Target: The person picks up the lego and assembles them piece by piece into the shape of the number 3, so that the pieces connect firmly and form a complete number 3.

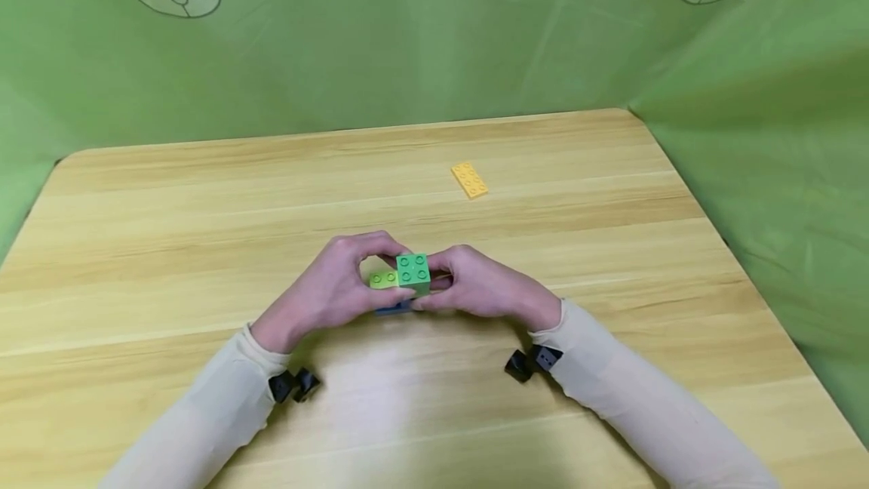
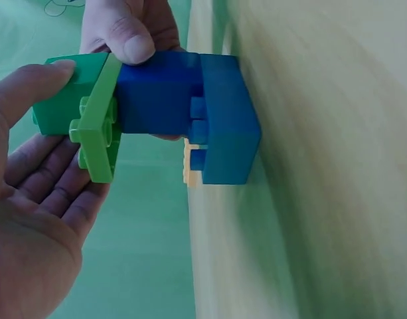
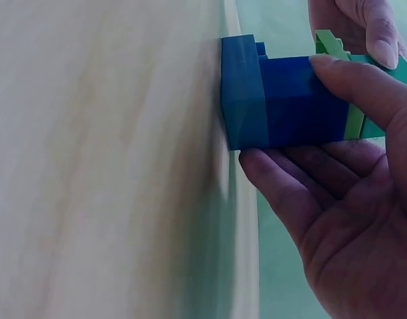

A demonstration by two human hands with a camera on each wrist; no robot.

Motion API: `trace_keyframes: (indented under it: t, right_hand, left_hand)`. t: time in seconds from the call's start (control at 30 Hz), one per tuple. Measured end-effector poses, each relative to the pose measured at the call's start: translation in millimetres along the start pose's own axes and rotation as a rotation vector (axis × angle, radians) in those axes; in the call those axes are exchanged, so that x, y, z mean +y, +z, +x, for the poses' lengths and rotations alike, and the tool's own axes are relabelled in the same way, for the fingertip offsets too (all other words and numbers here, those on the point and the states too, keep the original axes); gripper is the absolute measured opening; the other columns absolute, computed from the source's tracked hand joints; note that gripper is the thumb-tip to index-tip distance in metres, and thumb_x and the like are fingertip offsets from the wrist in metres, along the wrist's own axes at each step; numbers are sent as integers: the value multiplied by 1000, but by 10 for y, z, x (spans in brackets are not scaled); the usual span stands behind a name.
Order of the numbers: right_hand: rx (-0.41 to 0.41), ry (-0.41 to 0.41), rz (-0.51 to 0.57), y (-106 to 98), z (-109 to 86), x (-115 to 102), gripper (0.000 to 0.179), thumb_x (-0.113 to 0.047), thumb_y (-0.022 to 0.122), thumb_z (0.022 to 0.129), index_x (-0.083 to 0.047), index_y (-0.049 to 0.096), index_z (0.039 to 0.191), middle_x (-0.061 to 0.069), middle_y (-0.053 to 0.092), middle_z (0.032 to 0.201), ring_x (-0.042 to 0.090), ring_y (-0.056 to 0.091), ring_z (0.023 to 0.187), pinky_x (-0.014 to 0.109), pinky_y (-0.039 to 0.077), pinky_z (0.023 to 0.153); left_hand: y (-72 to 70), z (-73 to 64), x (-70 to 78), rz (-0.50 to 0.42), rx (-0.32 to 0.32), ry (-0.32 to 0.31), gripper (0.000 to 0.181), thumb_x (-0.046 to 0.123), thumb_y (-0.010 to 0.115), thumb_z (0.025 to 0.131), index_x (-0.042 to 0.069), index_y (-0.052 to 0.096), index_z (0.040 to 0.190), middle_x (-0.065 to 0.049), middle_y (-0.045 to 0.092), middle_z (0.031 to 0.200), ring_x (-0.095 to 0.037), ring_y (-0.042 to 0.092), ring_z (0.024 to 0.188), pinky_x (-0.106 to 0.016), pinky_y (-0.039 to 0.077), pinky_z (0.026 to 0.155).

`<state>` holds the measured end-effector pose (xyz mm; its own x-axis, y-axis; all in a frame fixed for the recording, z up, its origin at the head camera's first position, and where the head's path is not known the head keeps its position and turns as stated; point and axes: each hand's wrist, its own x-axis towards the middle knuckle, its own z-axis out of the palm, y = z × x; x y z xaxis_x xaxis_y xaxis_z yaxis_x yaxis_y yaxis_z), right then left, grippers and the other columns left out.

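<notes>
A small tower of toy building bricks stands between both hands. Its base is a medium-blue brick (image 2: 230, 126), with a dark blue brick (image 2: 160, 100) on one part of it and some studs bare. A thin lime-green plate (image 2: 95, 136) caps the dark blue brick and sticks out to the left. Topmost is a square green brick (image 1: 413, 270). My left hand (image 1: 333, 285) pinches the green brick, thumb on the near side and fingers behind. My right hand (image 1: 489, 287) grips the dark blue brick between its thumb and fingers.
Farther back on the wooden table (image 1: 204, 247) lies a flat yellow-orange plate with studs (image 1: 470, 180). Green cloth (image 1: 326, 59) hangs behind the table and at its sides. Small black devices (image 1: 532, 363) sit at both wrists.
</notes>
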<state>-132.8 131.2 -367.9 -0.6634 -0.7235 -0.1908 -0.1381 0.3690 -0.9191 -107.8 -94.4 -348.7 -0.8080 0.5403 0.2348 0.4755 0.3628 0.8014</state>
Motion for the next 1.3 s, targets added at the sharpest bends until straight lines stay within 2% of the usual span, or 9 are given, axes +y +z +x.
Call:
trace_keyframes:
  t: [0.17, 0.43, 0.67, 0.83, 1.0, 1.13, 1.3]
  right_hand:
    - [-9, -9, 9, 1, -10, -3, 30, -10, 77, 87, 0, 69, 113, 3, 71, 105, 15, 68, 99, 28, 55, 85]
    - [4, -14, -5, -14, -16, -7, 31, -11, 77, 87, 0, 68, 114, 3, 71, 106, 14, 67, 99, 28, 55, 85]
    - [3, -5, 6, -15, -6, -14, 33, -11, 76, 87, 2, 67, 116, 5, 70, 108, 15, 67, 100, 28, 55, 85]
    - [0, -11, -15, 2, -25, -3, 30, -12, 77, 87, 0, 68, 114, 2, 71, 104, 14, 68, 97, 28, 56, 83]
    - [-6, -2, -15, 26, -42, 6, 30, -12, 77, 87, 0, 69, 113, 2, 71, 104, 14, 68, 97, 27, 56, 84]
    - [3, 2, -26, 24, -32, 0, 31, -12, 77, 87, 0, 68, 114, 2, 71, 105, 14, 68, 98, 27, 55, 84]
    - [5, 14, -18, 12, -19, -9, 34, -12, 78, 86, 2, 67, 116, 5, 70, 108, 15, 67, 100, 25, 55, 85]
  left_hand:
    - [-22, 24, 9, 14, -28, -2, 31, 18, 86, 78, 11, 71, 104, 9, 67, 96, -10, 61, 93, -42, 53, 87]
    - [-25, 45, 5, -2, -34, 0, 31, 18, 85, 79, 11, 71, 105, 9, 66, 97, -9, 61, 93, -33, 52, 86]
    - [-44, 39, 3, -18, -50, -5, 32, 19, 85, 79, 11, 70, 107, 8, 65, 99, -9, 62, 95, -37, 52, 89]
    - [-25, 11, -13, -53, -65, -8, 33, 19, 84, 80, 13, 69, 109, 9, 65, 101, -8, 62, 97, -35, 50, 92]
    - [-30, -10, -20, -64, -92, -37, 38, 25, 84, 80, 15, 67, 113, 10, 65, 106, -9, 62, 101, -35, 49, 94]
    - [-112, 6, -15, -97, -71, -50, 42, 27, 82, 83, 14, 65, 119, 7, 66, 111, -15, 62, 104, -38, 49, 96]
    - [-248, 47, -8, -130, -9, -15, 28, 20, 68, 95, 10, 65, 121, 3, 67, 112, -17, 62, 104, -35, 49, 94]
